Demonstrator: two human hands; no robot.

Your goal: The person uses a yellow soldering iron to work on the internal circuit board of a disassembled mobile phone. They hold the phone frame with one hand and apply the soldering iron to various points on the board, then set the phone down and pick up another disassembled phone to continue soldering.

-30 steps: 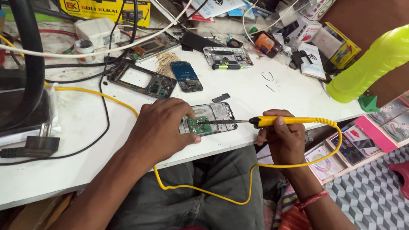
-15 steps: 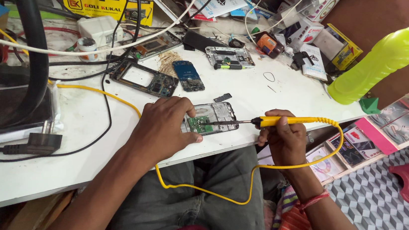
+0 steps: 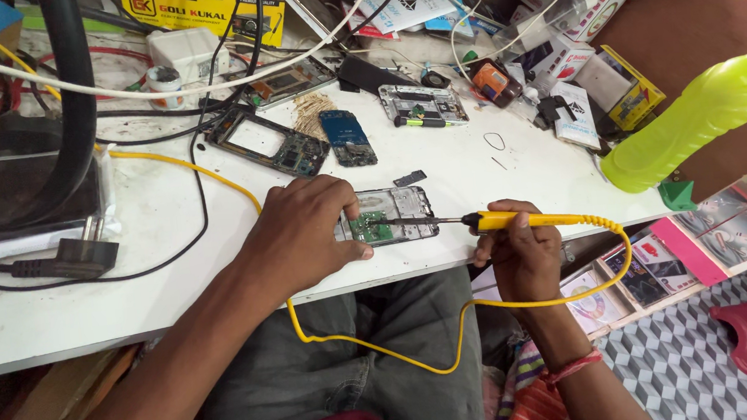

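Here the left hand [image 3: 307,235] lies flat, fingers spread, pressing an opened phone's green circuit board [image 3: 390,216] onto the white table [image 3: 164,212]; the right hand [image 3: 522,250] grips a slim yellow soldering iron [image 3: 493,220], its metal tip on the board.

One soldering iron [image 3: 520,219] — one green bottle [image 3: 702,114] — two hands

White surface [image 3: 164,212], scuffed, grimy in spots. Opened phone [image 3: 392,215] flat near front edge, green board exposed. Behind it: dark phone frame [image 3: 268,142], blue phone [image 3: 348,137] face down, grey phone chassis [image 3: 423,103]. Small dark chip [image 3: 409,178] just beside opened phone. Black plug [image 3: 77,258] at left, cable looping back. Yellow cord [image 3: 196,168] crossing surface to front edge. Green bottle [image 3: 703,119] on its side at right. Small boxes [image 3: 578,108] clustered at rear right, possibly parts packaging. White charger [image 3: 185,50] at rear.
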